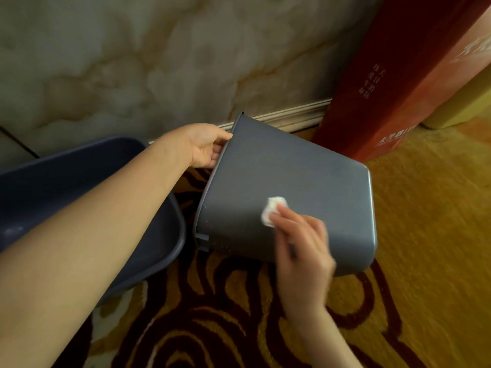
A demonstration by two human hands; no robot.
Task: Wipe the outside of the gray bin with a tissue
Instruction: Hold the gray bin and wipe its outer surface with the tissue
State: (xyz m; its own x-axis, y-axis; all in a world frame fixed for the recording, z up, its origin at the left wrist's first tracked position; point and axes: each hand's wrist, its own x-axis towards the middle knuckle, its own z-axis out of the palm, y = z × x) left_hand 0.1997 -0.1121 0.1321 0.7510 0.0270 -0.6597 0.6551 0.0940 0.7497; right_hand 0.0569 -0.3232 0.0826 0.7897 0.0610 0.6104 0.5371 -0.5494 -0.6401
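Wiping is under way: the bin (287, 187) lies tipped at frame centre, left hand (206, 146) gripping its rim, right hand (301, 240) pinching the tissue (272, 209) against the upturned side. Other sides likely remain.

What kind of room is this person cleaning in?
Probably a living room at home: a patterned carpet covers the floor, a marble-look wall ends in a skirting board, and a red box leans beside the gray bin.
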